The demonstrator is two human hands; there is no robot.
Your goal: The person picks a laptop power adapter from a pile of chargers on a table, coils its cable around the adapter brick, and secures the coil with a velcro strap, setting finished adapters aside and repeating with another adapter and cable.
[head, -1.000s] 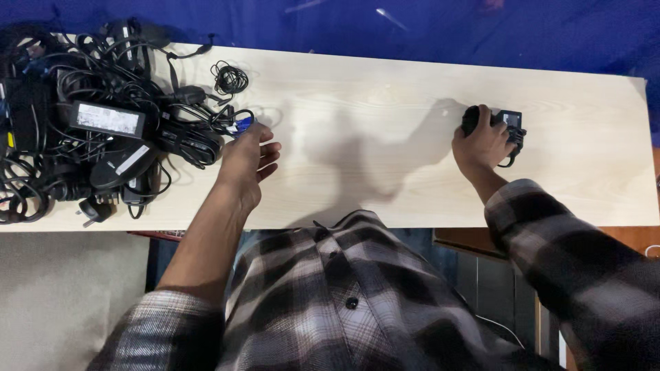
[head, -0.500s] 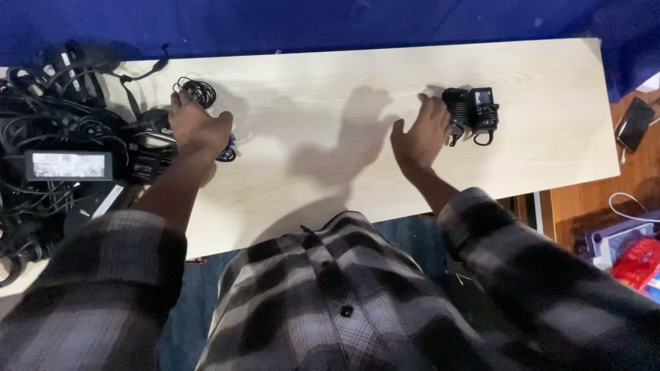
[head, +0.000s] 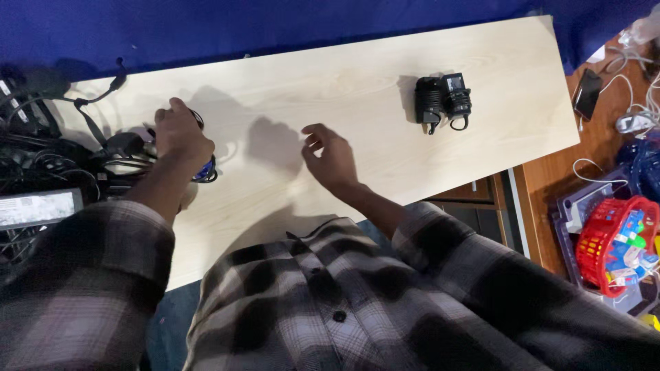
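Note:
My left hand [head: 180, 136] lies palm down on a coiled black cable with a blue plug [head: 204, 170] at the left of the pale wooden table [head: 357, 82], fingers closed over the coil. Just left of it lies a tangled heap of black cables and power adapters [head: 48, 172]. Empty and hovering over the middle of the table, my right hand [head: 331, 158] has its fingers loosely curled and apart. A black power adapter with its cord wound up [head: 440, 99] lies alone at the right of the table, well away from both hands.
A blue cloth [head: 275, 24] hangs behind the table. On the wooden floor at the right are a red basket of small items [head: 615, 240], a dark phone-like object [head: 588, 93] and loose white cables [head: 636, 103].
My right hand has let go of the wound adapter at the right and drawn back toward the table's middle. My left hand has settled on the coiled cable beside the heap. The view shifted right.

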